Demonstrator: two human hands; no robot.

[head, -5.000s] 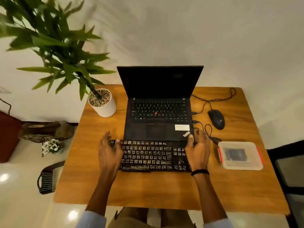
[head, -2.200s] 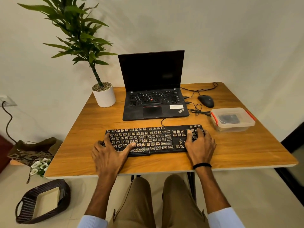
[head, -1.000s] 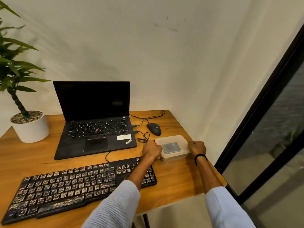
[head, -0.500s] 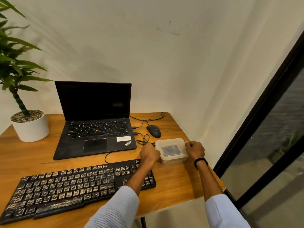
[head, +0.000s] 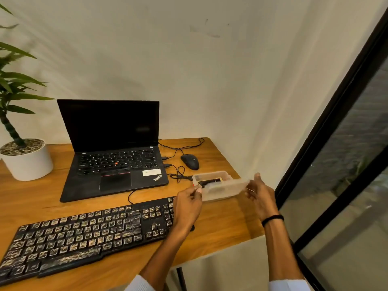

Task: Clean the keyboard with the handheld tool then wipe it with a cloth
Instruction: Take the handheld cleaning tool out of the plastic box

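Observation:
The dusty black keyboard (head: 84, 234) lies on the wooden table (head: 220, 223), at the front left. To its right stands a clear plastic container (head: 210, 174). A dark object with a yellow part (head: 209, 182) lies inside it. The container's translucent lid (head: 230, 185) is raised and tilted over the box. My left hand (head: 186, 206) pinches the lid's left edge. My right hand (head: 260, 194) holds its right edge, thumb up. No cloth is visible.
An open black laptop (head: 113, 152) stands behind the keyboard, with a black mouse (head: 190, 161) and loose cables (head: 178, 173) to its right. A white potted plant (head: 27, 162) is at the left. The table's right edge is near a black-framed glass door (head: 336, 122).
Both hands left the keyboard and went to the container at the right. In the last half second they lifted its lid, which now tilts above the box.

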